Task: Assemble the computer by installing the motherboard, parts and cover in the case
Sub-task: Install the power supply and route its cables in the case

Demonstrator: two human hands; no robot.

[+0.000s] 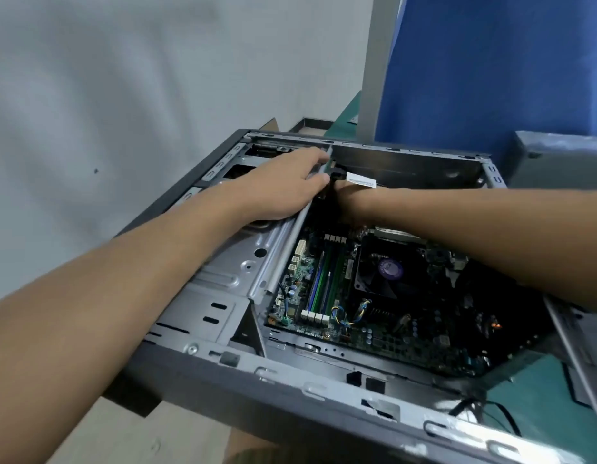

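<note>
The open grey computer case [290,373] lies on its side in front of me. The green motherboard [374,329] sits inside it, with memory slots [324,279] and a black CPU fan [387,272]. My left hand [283,185] rests flat on the metal drive cage [230,272], its fingertips reaching over the silver bar [290,249]. My right hand [344,195] reaches deep into the case's far corner; only the wrist shows, the fingers are hidden behind my left hand. A black cable plug [334,177] with a white label [360,180] sticks out just there.
A blue partition [491,61] stands behind the case. A grey metal box [558,155] sits at the back right. A green mat [541,396] covers the table, with black cables [474,406] and a metal panel [575,346] to the right. A cardboard flap [273,123] is behind.
</note>
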